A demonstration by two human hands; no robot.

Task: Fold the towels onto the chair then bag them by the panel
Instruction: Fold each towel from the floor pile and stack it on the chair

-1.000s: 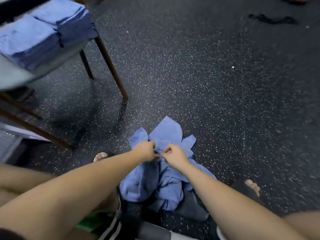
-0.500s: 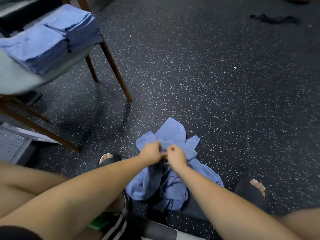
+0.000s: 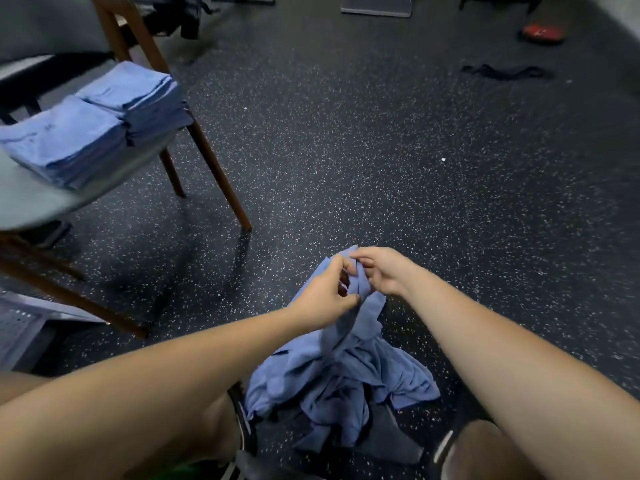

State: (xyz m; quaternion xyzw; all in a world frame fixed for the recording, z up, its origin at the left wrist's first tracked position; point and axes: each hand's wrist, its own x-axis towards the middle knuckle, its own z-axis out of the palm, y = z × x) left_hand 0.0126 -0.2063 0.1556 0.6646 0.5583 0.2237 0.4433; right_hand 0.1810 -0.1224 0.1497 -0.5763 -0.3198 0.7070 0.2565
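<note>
A crumpled blue towel (image 3: 360, 327) hangs from both my hands above a loose heap of blue towels (image 3: 346, 386) on the floor between my feet. My left hand (image 3: 325, 296) pinches its upper edge, and my right hand (image 3: 382, 270) pinches the same edge just beside it. Two stacks of folded blue towels (image 3: 93, 129) lie on the grey seat of the wooden-legged chair (image 3: 41, 199) at the left.
Dark speckled floor (image 3: 381, 150) spreads ahead. A white perforated panel (image 3: 20, 327) lies at the lower left under the chair. A black strap (image 3: 505, 72) and a red object (image 3: 542, 32) lie far right. Dark bags sit behind the chair.
Both hands have lifted one towel up out of the heap, and my view has tilted up, showing more of the room.
</note>
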